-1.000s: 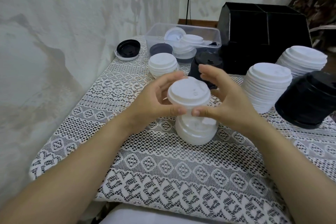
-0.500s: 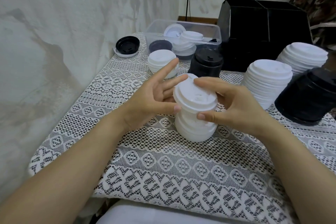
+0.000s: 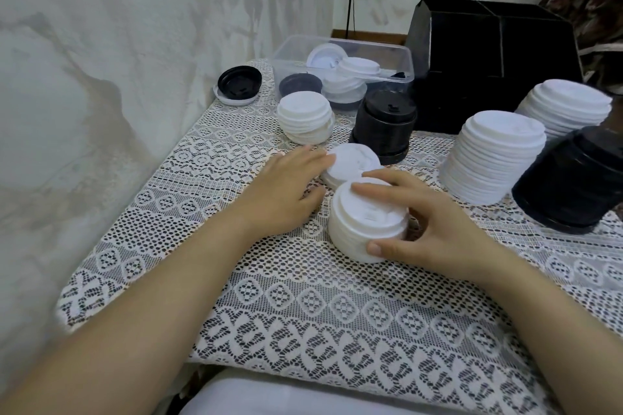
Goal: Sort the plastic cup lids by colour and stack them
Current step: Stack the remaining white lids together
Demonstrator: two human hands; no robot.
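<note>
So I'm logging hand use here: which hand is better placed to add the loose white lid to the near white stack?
The left hand. Its fingers already rest on the loose white lid, just behind the near white stack. The right hand is occupied steadying that stack from its top and side.

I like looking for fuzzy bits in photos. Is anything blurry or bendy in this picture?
In the head view, the left hand and right hand look fairly sharp; the tablecloth goes smeary at its near left corner; the wide lens makes the black box lean and the edges bend; the light is soft, with no strong glare on the white lid stack.
</note>
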